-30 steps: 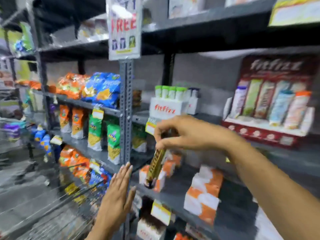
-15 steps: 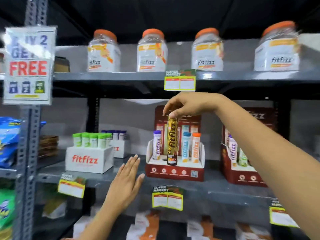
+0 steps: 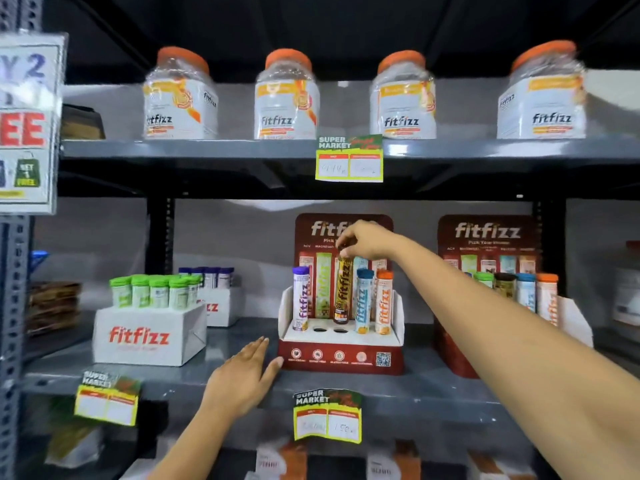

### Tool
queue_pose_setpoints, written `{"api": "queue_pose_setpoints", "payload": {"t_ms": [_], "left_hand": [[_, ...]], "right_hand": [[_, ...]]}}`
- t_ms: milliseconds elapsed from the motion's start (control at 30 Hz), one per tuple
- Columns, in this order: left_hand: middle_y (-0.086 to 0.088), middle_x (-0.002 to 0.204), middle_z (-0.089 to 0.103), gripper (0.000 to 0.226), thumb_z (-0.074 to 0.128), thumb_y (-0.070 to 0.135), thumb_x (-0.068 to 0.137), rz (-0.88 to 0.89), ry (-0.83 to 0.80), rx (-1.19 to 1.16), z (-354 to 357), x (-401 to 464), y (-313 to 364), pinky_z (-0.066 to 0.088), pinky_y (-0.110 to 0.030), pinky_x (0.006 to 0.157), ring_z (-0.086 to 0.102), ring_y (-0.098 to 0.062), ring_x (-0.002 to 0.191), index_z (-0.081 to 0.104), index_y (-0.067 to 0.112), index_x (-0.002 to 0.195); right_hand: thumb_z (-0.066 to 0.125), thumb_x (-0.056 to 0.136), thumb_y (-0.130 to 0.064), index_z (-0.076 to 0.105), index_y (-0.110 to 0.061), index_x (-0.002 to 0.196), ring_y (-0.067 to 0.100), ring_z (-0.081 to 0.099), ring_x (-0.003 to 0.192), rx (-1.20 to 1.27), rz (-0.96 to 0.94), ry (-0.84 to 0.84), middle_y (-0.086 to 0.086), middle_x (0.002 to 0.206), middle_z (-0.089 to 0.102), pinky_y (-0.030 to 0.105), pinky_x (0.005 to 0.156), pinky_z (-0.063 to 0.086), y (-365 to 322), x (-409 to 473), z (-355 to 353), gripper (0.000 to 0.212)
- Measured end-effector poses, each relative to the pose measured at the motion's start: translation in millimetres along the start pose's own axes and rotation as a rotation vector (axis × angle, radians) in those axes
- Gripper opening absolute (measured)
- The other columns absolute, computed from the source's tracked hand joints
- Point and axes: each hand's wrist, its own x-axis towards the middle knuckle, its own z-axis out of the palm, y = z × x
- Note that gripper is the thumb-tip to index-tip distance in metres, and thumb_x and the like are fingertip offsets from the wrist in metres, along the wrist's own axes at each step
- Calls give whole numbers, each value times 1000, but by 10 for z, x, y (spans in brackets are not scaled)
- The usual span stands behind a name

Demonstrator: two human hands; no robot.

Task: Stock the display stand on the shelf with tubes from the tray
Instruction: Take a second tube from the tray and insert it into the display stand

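Note:
A red and white display stand [image 3: 341, 358] sits on the middle shelf [image 3: 408, 386]. It holds a purple-capped tube [image 3: 300, 299], a blue-capped tube [image 3: 363, 301] and an orange-capped tube [image 3: 383, 303]. Two round holes between them show open. My right hand [image 3: 363, 240] pinches the top of a gold and black tube [image 3: 343, 289], which hangs upright just above the right open hole. My left hand [image 3: 242, 379] is flat and open, fingertips touching the stand's lower left corner. The tray is out of view.
A second, fuller display stand [image 3: 498, 292] stands to the right. White boxes with green-capped tubes [image 3: 149, 313] and purple-capped tubes [image 3: 214, 296] sit to the left. Orange-lidded jars [image 3: 284, 98] line the upper shelf. Price tags [image 3: 327, 417] hang from shelf edges.
The view swung from the left aisle to the stand and came closer. My right hand carried the gold tube to the stand and lowered it. My left hand reached the stand's corner.

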Motion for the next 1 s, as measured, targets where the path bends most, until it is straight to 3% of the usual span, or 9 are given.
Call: {"api": "queue_pose_setpoints", "payload": {"t_ms": [67,133,333,733,833,933,1000], "left_hand": [[2,150,37,70,14,64,90,-20,-45,69,-2,19,18,35,-33,102,38,-18,133,37,22,141],[4,146,43,60,19,61,93,-20,-59,99,0,29,15,39,-34,98,45,-20,128,47,25,132],[6,142,48,60,18,62,92,-22,-53,93,26,43,-6,42,-36,96,48,-18,124,51,28,127],[7,145,44,60,18,63,92,-38,-54,107,16,35,6,41,-36,98,47,-18,127,50,29,129],[4,149,38,69,12,65,90,3,-38,77,-23,13,22,33,-36,106,38,-18,133,44,25,136],[2,156,23,95,-10,74,77,100,111,16,-106,-172,-68,8,-34,117,14,-10,143,28,20,146],[3,157,19,86,-4,69,83,119,212,0,-179,-454,-215,6,-35,118,9,-8,144,24,20,147]], "right_hand": [[64,89,-21,65,-15,121,23,56,118,26,11,-12,7,131,61,33,98,43,46,39,103,33],[64,89,-21,65,-16,121,23,57,117,29,9,-29,7,130,61,33,99,45,79,72,187,32],[61,90,-18,66,-16,120,23,57,116,24,0,-49,6,128,63,41,102,47,133,126,251,30],[61,91,-13,61,-14,127,22,54,120,53,32,-171,7,134,58,30,95,42,161,168,407,35],[62,90,-19,56,-16,131,22,51,122,4,38,-177,5,138,54,31,97,39,124,112,370,41],[62,88,-26,48,-25,136,24,48,128,-98,16,-10,3,140,53,42,107,32,-28,11,338,50],[62,86,-27,54,-27,130,25,52,126,-36,-58,193,3,135,59,42,107,35,-232,-107,391,45]]}}
